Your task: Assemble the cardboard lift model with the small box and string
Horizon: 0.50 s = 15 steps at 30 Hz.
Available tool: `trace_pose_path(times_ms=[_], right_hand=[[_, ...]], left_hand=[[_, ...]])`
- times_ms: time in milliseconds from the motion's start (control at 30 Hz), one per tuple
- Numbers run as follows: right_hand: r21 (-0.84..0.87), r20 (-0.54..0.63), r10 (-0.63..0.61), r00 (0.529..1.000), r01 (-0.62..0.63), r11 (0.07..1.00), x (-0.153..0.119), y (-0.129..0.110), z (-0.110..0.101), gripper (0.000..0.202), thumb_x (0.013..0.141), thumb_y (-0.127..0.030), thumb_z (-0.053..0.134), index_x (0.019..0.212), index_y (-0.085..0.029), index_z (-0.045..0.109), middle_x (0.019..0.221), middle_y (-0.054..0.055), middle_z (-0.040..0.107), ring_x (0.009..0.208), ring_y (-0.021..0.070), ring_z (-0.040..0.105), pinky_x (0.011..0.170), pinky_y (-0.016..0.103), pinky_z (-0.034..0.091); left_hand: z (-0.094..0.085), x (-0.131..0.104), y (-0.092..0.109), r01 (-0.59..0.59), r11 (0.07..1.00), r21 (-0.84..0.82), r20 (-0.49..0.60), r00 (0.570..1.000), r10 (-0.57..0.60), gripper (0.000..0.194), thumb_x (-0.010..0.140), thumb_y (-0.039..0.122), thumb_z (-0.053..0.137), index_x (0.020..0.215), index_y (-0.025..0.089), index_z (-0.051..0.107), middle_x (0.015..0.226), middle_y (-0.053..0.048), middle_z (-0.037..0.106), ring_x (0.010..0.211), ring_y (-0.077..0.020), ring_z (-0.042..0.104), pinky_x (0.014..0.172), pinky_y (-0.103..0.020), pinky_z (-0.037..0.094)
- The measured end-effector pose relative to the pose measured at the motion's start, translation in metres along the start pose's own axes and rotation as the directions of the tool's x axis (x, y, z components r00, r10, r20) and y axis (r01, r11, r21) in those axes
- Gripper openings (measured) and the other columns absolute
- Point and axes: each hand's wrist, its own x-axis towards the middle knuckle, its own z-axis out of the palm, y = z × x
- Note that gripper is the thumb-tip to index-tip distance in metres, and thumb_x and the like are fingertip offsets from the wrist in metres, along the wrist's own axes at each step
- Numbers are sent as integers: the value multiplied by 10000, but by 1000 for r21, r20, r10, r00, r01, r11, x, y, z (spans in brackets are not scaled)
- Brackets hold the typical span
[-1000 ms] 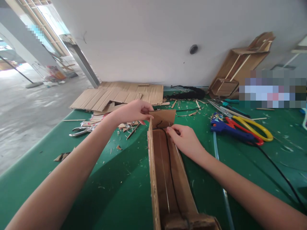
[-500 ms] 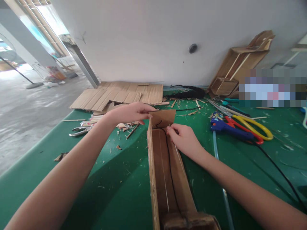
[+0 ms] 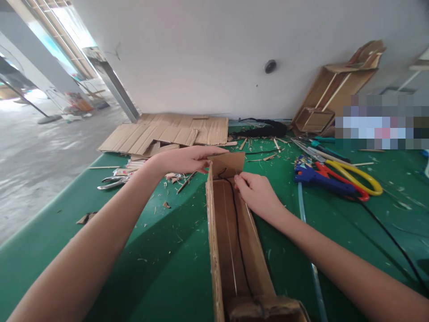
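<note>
While apparently steadying the end panel (image 3: 231, 163) of the long cardboard box (image 3: 215, 255) with the left hand (image 3: 186, 159), seems to be adjusting a thin pale strand (image 3: 248, 209) with the right hand (image 3: 257, 191). Has the right grip pinched at the fingertips, probably on that strand; has the left fingers laid along the panel's top edge, impossible to tell whether grasping or only resting. Find the box on the green surface (image 3: 161, 264), with a black cord (image 3: 240, 237) inside. Calls next, presumably, for holding the panel still and guiding the strand under light tension.
</note>
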Motion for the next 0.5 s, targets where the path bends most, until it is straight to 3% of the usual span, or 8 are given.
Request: trace_pose_path(times_ms=[200, 333, 400, 500], right_hand=[[-12, -3, -5, 1000, 5, 1000, 0, 0, 0, 350, 905, -312, 370, 590, -207, 480, 535, -9, 498, 541, 138, 461, 549, 267, 268], [-6, 5, -18, 1000, 18, 1000, 1, 2, 0, 354, 913, -322, 360, 594, -207, 462, 555, -5, 510, 554, 137, 462, 557, 266, 268], [-8, 7, -19, 1000, 19, 1000, 1, 3, 1, 348, 913, -317, 356, 591, -209, 433, 560, -7, 508, 555, 135, 452, 557, 265, 264], [-11, -8, -33, 999, 33, 999, 1, 4, 2, 326, 905, -294, 359, 592, -212, 404, 565, -8, 505, 557, 134, 442, 559, 263, 260]], left_hand=[[3, 1, -5, -63, 969, -240, 36, 997, 74, 644, 732, 90, 452, 1360, 230, 438, 1390, -44, 518, 1217, -184, 527, 955, -258, 455], [6, 1, -2, 2, 913, -409, 24, 1000, 9, 550, 759, 174, 424, 1305, 190, 487, 1334, -71, 560, 1142, -207, 565, 846, -262, 489], [10, 2, 4, 56, 921, -385, -43, 996, -79, 444, 833, 284, 409, 1250, 194, 530, 1280, -72, 588, 1072, -210, 584, 784, -265, 492], [16, 7, 13, 111, 978, -174, -186, 972, -144, 385, 883, 406, 428, 1158, 186, 584, 1124, -65, 640, 968, -201, 590, 768, -282, 476]])
